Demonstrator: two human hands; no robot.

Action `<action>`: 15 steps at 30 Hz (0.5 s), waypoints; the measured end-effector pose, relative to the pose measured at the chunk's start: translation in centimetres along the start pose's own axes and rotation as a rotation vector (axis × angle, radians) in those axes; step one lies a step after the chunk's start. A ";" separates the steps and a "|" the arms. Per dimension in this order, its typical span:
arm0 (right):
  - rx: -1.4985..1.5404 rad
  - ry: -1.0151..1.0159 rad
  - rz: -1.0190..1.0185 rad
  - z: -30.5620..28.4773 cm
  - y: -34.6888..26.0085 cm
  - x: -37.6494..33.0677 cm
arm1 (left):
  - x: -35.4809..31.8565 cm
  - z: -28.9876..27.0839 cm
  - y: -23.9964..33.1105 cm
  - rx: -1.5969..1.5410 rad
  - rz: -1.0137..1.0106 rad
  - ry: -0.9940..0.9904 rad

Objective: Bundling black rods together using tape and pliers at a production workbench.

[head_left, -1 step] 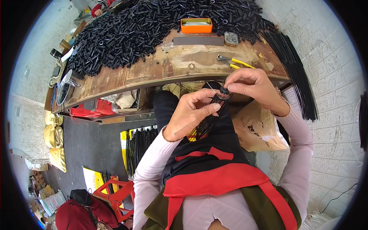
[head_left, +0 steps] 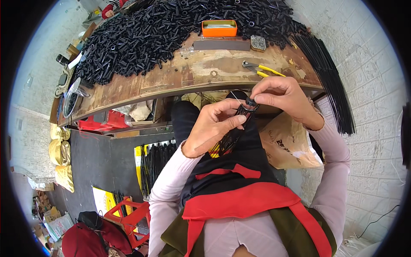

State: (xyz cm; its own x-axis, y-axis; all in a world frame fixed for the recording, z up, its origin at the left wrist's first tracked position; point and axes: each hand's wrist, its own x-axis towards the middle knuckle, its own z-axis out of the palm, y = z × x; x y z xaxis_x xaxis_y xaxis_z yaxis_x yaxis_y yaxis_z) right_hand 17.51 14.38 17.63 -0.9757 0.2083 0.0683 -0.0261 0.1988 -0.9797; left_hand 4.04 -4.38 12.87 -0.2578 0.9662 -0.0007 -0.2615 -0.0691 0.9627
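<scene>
Over my lap, my left hand is closed, thumb and fingers pinching a bundle of thin black rods that look like umbrella ribs. The rods' upper ends spread in a ring, and the lower part hangs down toward my thighs. A thin pale wire sticks out above my left fingers. From the right, my right hand pinches a small round black plastic piece between thumb and fingertips. This piece sits at the mouth of the ring of rods; whether it is fixed to them I cannot tell.
A wooden table ahead bears a heap of black plastic parts, an orange tin, a small clear box, yellow-handled pliers and long black rods. A red stool stands lower left; a brick wall rises right.
</scene>
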 end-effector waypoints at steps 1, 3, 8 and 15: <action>-0.041 -0.005 0.009 0.1 -0.1 -0.1 | 0.0 -0.1 -0.2 -0.008 0.006 0.004; -0.026 -0.016 -0.023 0.0 0.1 -0.2 | 0.2 -0.1 -0.3 -0.017 0.012 0.005; 0.000 -0.077 -0.150 -0.3 0.3 -0.3 | 0.2 0.5 -0.4 -0.060 0.058 -0.012; -0.217 -0.102 -0.257 -0.1 -0.4 -0.1 | -0.2 1.6 -0.8 0.028 0.090 0.092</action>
State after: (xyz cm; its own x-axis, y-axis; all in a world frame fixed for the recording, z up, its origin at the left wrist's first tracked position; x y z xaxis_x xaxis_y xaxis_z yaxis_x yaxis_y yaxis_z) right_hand 17.60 14.34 18.07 -0.9602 0.0308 0.2776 -0.2374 0.4338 -0.8692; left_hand 5.79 -4.09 12.54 -0.3634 0.9296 0.0620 -0.2077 -0.1458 0.9673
